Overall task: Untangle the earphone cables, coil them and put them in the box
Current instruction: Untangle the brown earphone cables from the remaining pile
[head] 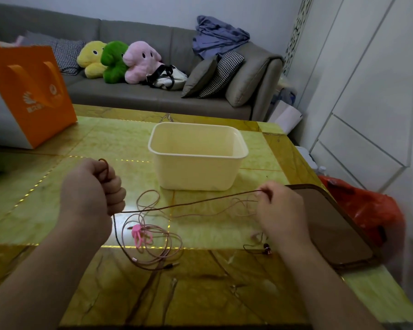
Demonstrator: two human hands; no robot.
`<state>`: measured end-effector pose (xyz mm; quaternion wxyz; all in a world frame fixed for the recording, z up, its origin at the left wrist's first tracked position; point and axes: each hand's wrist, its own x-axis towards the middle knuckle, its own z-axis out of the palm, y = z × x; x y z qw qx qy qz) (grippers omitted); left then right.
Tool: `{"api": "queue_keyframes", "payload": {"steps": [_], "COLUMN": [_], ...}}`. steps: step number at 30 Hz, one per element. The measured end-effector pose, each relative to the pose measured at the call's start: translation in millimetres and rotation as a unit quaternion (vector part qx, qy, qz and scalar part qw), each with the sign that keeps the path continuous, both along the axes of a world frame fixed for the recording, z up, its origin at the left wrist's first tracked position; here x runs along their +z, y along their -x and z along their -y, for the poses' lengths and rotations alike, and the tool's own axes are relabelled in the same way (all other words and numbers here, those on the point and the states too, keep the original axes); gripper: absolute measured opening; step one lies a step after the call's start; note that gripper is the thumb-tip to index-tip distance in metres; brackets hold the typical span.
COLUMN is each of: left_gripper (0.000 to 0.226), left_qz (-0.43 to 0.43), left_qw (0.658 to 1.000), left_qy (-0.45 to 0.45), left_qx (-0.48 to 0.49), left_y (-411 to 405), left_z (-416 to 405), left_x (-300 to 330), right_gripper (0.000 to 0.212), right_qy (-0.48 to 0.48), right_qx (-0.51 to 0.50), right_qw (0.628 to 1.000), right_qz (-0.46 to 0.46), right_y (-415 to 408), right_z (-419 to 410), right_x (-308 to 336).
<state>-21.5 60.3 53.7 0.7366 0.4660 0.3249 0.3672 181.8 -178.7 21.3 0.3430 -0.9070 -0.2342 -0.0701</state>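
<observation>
My left hand is a fist around loops of a dark brown earphone cable, a loop sticking out above the fist. That cable runs taut to my right hand, which pinches it between thumb and fingers. Its earbud lies on the table under my right wrist. A pink earphone cable lies in loose tangled loops between my hands, with a pink clip on it. The cream plastic box stands open and empty behind the cables.
The table is yellow-green stone. An orange and white paper bag stands at the back left. A brown tray lies at the right edge, beside a red plastic bag. A grey sofa with plush toys is behind.
</observation>
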Motion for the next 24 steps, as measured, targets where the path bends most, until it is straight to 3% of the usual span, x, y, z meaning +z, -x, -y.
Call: {"api": "queue_keyframes", "payload": {"steps": [3, 5, 7, 9, 12, 14, 16, 18, 20, 22, 24], "left_gripper": [0.023, 0.016, 0.018, 0.023, 0.042, 0.042, 0.037, 0.028, 0.009, 0.015, 0.033], "left_qz": [-0.093, -0.183, -0.304, -0.403, -0.438, -0.476, -0.521, -0.508, -0.374, -0.25, -0.214], "left_qw": [0.995, 0.976, 0.922, 0.858, 0.836, 0.819, 0.778, 0.756, 0.787, 0.816, 0.821], "left_qy": [-0.031, -0.108, -0.24, -0.316, -0.329, -0.316, -0.342, -0.407, -0.487, -0.509, -0.487], "left_qx": [0.017, 0.039, 0.02, -0.039, -0.031, -0.05, -0.081, -0.067, -0.048, -0.11, -0.205], "left_y": [-1, 1, 5, 3, -6, -10, -11, -14, -18, -21, -24], "left_z": [-5, -11, -20, -21, 2, 14, 23, 33, 50, 72, 96], "left_x": [0, -3, -12, -18, -16, -19, -23, -22, -17, -10, -6], "right_gripper": [0.02, 0.026, 0.034, 0.037, 0.035, 0.037, 0.041, 0.043, 0.044, 0.045, 0.045], "right_qy": [-0.025, -0.067, -0.106, -0.142, -0.197, -0.192, -0.176, -0.166, -0.154, -0.147, -0.155], "right_qx": [-0.033, -0.036, -0.038, -0.037, 0.015, 0.046, 0.072, 0.099, 0.123, 0.145, 0.165], "right_qw": [0.999, 0.997, 0.993, 0.989, 0.977, 0.975, 0.976, 0.974, 0.972, 0.97, 0.964], "right_qz": [0.029, 0.0, -0.02, -0.028, -0.079, -0.101, -0.103, -0.12, -0.127, -0.126, -0.139], "right_y": [-10, -12, -11, -8, -2, 3, 8, 13, 19, 24, 30], "right_z": [12, 15, 17, 18, 14, 11, 7, 3, 0, -3, -6], "right_x": [6, 10, 15, 21, 27, 27, 25, 25, 24, 23, 22]}}
